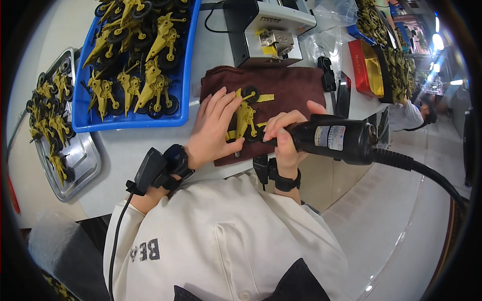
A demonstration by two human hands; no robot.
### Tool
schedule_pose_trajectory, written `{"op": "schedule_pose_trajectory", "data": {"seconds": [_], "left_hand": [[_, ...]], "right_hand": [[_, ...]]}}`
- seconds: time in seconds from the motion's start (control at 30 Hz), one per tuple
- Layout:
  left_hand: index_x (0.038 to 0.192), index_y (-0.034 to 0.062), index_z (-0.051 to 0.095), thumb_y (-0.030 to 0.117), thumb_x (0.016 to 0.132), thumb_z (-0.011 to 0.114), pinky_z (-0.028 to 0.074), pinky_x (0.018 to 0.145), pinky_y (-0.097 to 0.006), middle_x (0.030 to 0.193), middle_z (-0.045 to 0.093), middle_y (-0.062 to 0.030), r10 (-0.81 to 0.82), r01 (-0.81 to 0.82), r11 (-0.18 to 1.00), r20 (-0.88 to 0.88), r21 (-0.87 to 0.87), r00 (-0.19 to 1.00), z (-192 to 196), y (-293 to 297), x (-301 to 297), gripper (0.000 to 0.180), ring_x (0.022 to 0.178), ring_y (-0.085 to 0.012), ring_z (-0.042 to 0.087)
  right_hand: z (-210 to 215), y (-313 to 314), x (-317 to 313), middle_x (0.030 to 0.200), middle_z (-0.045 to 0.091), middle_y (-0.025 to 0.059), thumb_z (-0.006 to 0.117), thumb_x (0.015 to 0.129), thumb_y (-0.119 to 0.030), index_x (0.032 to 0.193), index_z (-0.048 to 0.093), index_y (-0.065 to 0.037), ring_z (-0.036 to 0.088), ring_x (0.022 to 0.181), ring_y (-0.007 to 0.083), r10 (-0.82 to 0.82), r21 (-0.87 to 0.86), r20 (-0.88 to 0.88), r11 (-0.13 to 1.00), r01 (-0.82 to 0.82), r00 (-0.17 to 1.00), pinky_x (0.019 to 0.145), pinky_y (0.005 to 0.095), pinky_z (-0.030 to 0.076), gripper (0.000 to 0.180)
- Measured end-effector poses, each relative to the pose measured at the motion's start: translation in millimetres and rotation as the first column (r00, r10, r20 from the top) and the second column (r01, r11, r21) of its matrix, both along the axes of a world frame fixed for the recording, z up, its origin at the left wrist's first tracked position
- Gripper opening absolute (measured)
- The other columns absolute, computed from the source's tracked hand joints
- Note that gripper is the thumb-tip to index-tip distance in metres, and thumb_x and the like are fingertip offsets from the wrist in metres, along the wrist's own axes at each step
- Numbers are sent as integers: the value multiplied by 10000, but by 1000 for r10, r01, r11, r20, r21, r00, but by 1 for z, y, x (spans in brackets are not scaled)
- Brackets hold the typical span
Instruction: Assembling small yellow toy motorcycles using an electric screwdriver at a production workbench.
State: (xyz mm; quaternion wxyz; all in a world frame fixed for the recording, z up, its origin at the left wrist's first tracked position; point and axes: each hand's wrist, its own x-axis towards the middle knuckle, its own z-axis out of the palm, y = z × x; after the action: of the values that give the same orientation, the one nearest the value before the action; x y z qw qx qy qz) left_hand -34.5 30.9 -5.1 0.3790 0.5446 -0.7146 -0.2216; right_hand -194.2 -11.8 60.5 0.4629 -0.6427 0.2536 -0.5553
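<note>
A toy motorcycle with a yellow body and black wheels [244, 119] lies on a dark red cloth [296, 90]. My left hand [215, 120] rests on the cloth beside its left edge, fingers stretched out flat and thumb spread. The fingertips and thumb touch the yellow body. From the right, my right hand [287, 138] is closed around the front end of a black corded power tool [334, 138]. The tool points left at the toy's lower wheel; my fingers hide its tip, so I cannot tell whether it touches.
Left of the cloth, a blue tray [133, 124] holds several similar toys, and a metal tray [83, 175] holds more. A black-and-white machine [271, 30] stands behind the cloth. A red box [362, 67] is at right. The tool's cord [437, 175] trails right; a person [409, 113] sits beyond.
</note>
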Motion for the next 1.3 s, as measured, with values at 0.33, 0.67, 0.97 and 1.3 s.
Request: {"op": "schedule_pose_trajectory", "data": {"seconds": [0.33, 0.67, 0.97, 1.3], "left_hand": [[1304, 12, 394, 248, 606, 758, 246, 1070, -505, 1326, 403, -174, 1, -1, 1000, 17, -9, 1000, 2, 0, -2, 821, 1310, -363, 292], [1326, 17, 372, 254, 617, 750, 234, 1071, -508, 1344, 375, -171, -3, 4, 1000, 55, -22, 999, 4, 0, -4, 838, 1312, -368, 284], [1349, 37, 352, 198, 611, 746, 216, 1089, -488, 1367, 361, -163, -12, 12, 1000, 37, -5, 999, 7, 2, -6, 851, 1323, -379, 260], [1332, 11, 362, 263, 636, 738, 235, 1075, -496, 1343, 372, -177, -13, 14, 1000, 68, -19, 998, 3, 2, -4, 830, 1314, -364, 277]], "right_hand": [[-6, 2, 1, 693, 517, 101, 610, 801, -40, 1242, 264, -66, 490, 510, 167, -31, -18, -66, 999, 29, 997, 499, 300, 453, 561], [5, -5, 1, 644, 502, 82, 604, 817, -87, 1298, 263, -10, 501, 511, 160, -134, 121, 54, 984, 127, 989, 502, 290, 457, 595], [3, -8, -4, 695, 570, 73, 665, 813, -166, 1296, 285, 40, 568, 579, 153, -115, 181, 268, 981, 67, 956, 572, 277, 480, 648], [-14, 10, -7, 789, 573, 116, 659, 836, -187, 1290, 222, -6, 574, 635, 178, -63, -51, 297, 995, 82, 953, 594, 302, 499, 656]]}}
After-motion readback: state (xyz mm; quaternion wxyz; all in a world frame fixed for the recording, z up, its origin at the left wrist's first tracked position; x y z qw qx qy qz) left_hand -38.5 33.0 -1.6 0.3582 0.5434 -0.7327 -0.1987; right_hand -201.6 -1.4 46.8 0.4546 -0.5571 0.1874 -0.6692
